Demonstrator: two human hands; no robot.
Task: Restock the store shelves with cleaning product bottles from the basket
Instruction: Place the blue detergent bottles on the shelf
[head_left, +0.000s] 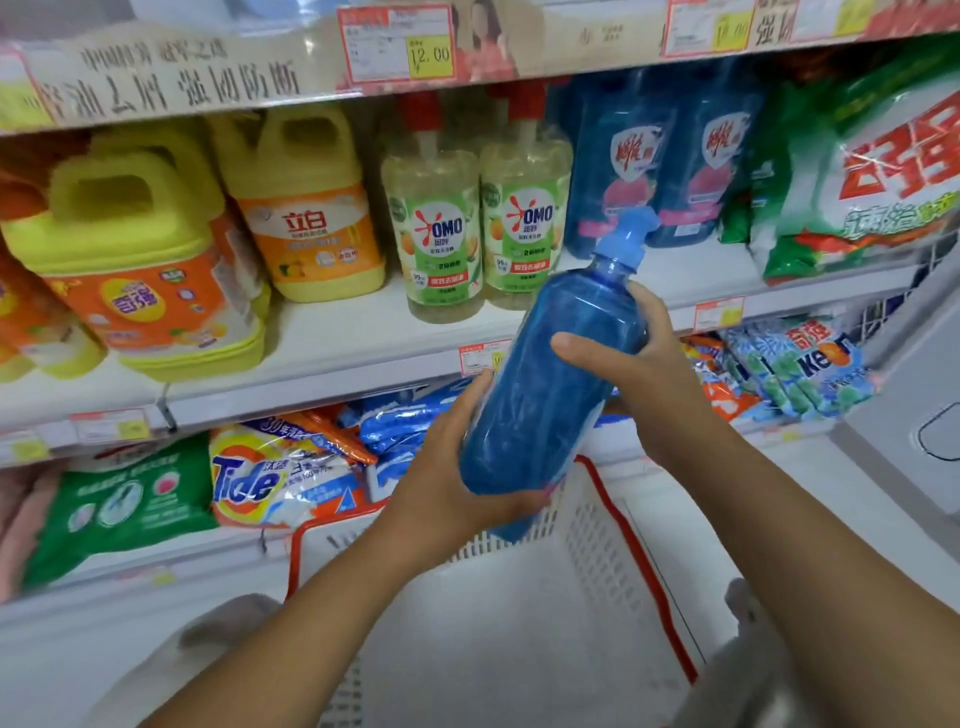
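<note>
A blue pump bottle (550, 374) is tilted in the air above the white basket (613, 561) with the red rim, its pump head pointing up and right toward the middle shelf (332, 358). My left hand (457, 483) grips its lower body from the left and below. My right hand (644, 374) grips its upper body from the right. Two matching blue bottles (670, 171) stand on the middle shelf just behind the pump head. Inside the basket I see no bottles.
On the middle shelf stand yellow detergent jugs (218, 234), two OMO pump bottles (483, 218) and a green-white detergent bag (872, 182). The lower shelf holds Tide bags (270, 478) and other packs. A white freezer lid (914, 395) lies at the right.
</note>
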